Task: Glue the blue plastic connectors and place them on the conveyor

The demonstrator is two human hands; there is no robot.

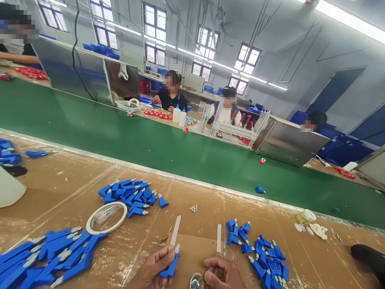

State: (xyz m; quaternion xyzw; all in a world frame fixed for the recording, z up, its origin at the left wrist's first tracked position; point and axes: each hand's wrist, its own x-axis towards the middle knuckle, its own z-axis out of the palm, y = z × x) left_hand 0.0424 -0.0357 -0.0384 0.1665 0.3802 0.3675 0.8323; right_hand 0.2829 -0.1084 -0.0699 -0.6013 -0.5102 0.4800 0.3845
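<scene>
My left hand [159, 267] is closed on a blue plastic part [171, 267] with a whitish tip, near the bottom centre. My right hand [222, 273] is closed in a pinch, holding a thin stick [201, 278] whose lower end is in a small round dish [196, 281]. The dish sits between my hands at the bottom edge. Two white strips lie on the brown table beyond them, one above each hand. A pile of blue parts [269, 259] lies right of my right hand.
More blue parts [54, 255] lie left, beside a tape roll [122, 220]. Small grey pieces [194, 208] lie ahead. A green conveyor belt [150, 140] crosses behind the table; several people sit beyond it. A jar [306, 216] stands right, near a dark object [367, 257].
</scene>
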